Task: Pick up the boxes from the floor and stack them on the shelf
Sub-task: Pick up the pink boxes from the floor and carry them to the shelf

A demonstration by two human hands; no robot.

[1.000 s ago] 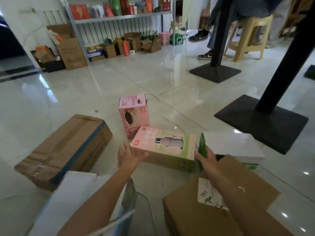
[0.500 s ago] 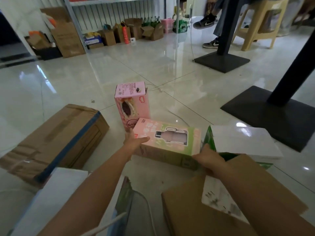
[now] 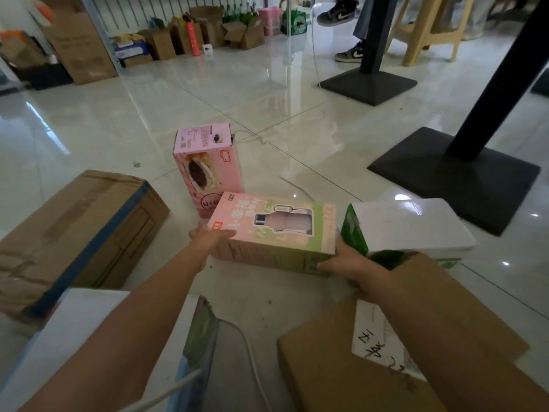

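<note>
As the left grip (image 3: 212,236) holds one end of the bottle box (image 3: 276,230), middle of frame, thumb on top, right grip (image 3: 344,263) holds the other end, fingers mostly hidden, box bottom hidden.

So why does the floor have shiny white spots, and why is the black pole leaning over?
Head view: the glossy floor mirrors the room's light as white glare; the wide-angle lens tilts the black pole near the edge; the pink bottle box in the middle looks sharp, the near cardboard box softer.
</note>
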